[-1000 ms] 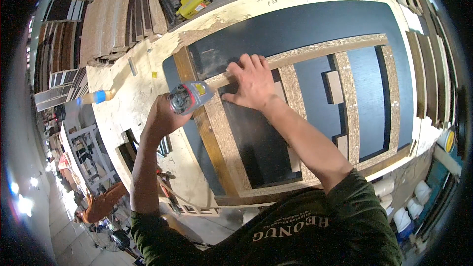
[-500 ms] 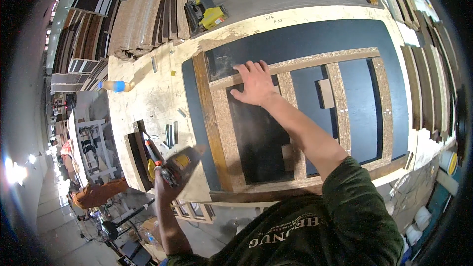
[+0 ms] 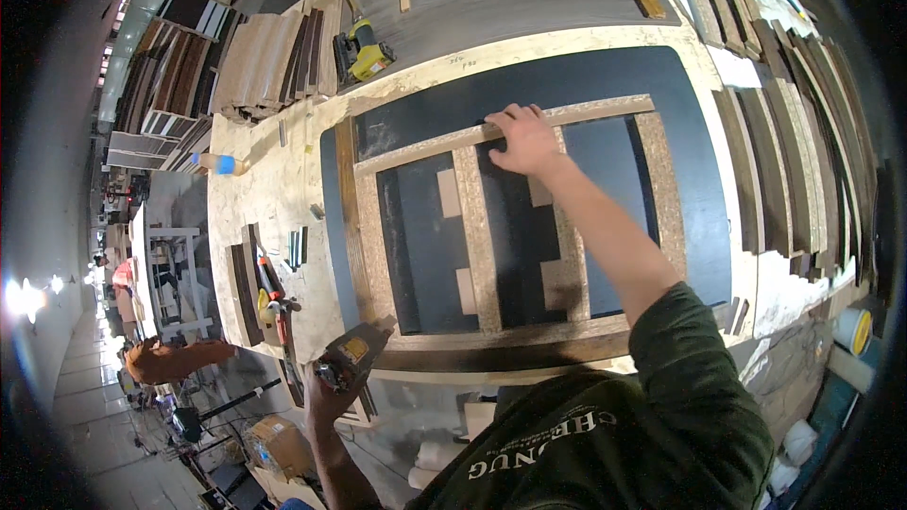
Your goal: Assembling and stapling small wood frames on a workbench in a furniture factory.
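Note:
My left hand [image 3: 331, 395] is closed around a dark nail gun [image 3: 357, 351] with a yellow label. The gun's nose is at the near left corner of a chipboard frame [image 3: 477, 264], and I cannot tell whether it touches. The frame lies on a black panel [image 3: 694, 189] and has several crossbars with small blocks beside them. At the frame's far rail, my right hand [image 3: 527, 144] curls its fingers over the chipboard, thumb on the near side. A brown wooden strip [image 3: 351, 227] runs along the frame's left side.
A yellow-green power tool [image 3: 364, 52] lies beyond the panel, next to stacked boards [image 3: 269, 61]. Left of the panel are a blue-banded bottle [image 3: 219, 163], an orange-handled hand tool [image 3: 269, 274] and dark strips [image 3: 244, 293]. More boards [image 3: 789, 146] line the right side.
My right hand has shifted right along the far rail, past a crossbar. My left hand has brought the nail gun to the frame's near left corner. The whole view has shifted.

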`<state>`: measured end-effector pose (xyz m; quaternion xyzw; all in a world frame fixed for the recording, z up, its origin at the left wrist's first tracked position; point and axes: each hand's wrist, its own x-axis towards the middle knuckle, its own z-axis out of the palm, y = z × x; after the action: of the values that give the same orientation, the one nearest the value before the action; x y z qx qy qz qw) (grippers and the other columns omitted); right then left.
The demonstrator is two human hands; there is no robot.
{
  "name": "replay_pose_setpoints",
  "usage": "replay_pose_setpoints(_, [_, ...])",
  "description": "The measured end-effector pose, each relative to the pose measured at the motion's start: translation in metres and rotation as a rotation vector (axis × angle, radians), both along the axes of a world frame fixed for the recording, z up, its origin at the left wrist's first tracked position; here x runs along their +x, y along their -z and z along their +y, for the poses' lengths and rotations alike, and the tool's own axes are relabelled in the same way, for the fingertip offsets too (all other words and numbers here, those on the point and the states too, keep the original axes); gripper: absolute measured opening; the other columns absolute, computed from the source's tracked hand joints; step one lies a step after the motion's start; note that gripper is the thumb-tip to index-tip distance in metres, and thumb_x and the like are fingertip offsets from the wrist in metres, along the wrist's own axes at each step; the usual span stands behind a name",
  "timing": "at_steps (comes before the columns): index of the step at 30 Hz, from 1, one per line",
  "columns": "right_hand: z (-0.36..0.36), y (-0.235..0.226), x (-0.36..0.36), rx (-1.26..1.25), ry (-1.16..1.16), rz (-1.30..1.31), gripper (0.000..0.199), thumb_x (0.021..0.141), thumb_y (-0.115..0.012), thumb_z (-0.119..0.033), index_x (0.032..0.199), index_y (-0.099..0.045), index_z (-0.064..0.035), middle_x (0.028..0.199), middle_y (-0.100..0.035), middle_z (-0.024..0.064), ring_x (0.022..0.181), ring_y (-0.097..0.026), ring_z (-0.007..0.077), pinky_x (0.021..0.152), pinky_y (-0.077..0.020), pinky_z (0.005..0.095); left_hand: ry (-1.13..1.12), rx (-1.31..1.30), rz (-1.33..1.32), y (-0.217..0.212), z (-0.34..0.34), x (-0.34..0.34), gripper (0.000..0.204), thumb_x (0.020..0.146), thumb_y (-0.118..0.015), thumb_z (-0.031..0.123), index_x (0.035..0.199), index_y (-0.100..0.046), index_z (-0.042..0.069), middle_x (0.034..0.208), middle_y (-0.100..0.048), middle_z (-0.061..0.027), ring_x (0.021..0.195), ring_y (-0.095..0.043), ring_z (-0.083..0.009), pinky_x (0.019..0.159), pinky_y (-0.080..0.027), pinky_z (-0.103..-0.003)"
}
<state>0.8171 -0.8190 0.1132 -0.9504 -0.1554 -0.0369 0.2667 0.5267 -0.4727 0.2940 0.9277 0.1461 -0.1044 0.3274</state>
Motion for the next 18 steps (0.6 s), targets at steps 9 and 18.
replay_pose_setpoints(9, [0.01, -0.014, 0.003, -0.047, 0.131, 0.076, 0.054, 0.064, -0.075, -0.038, 0.105, -0.058, -0.008, 0.106, -0.053, 0.0115, 0.108, -0.049, 0.0281, 0.097, -0.0373, 0.042, 0.347, 0.388, -0.305, -0.038, -0.034, 0.096, 0.055, 0.06, -0.08, 0.021, 0.11, -0.062, 0.007, 0.086, -0.064, -0.0143, 0.085, -0.061, -0.0342, 0.076, -0.05, -0.042])
replay_pose_setpoints(18, [0.004, -0.008, 0.006, 0.069, 0.075, 0.095, 0.046, 0.064, -0.075, -0.035, 0.098, -0.056, -0.0112, 0.099, -0.05, 0.0083, 0.1, -0.049, 0.0258, 0.088, -0.0393, 0.0404, 0.704, 0.163, -0.129, 0.031, -0.098, 0.281, 0.033, 0.067, -0.077, 0.02, 0.092, -0.065, 0.002, 0.076, -0.067, -0.0132, 0.067, -0.065, -0.0302, 0.066, -0.053, -0.035])
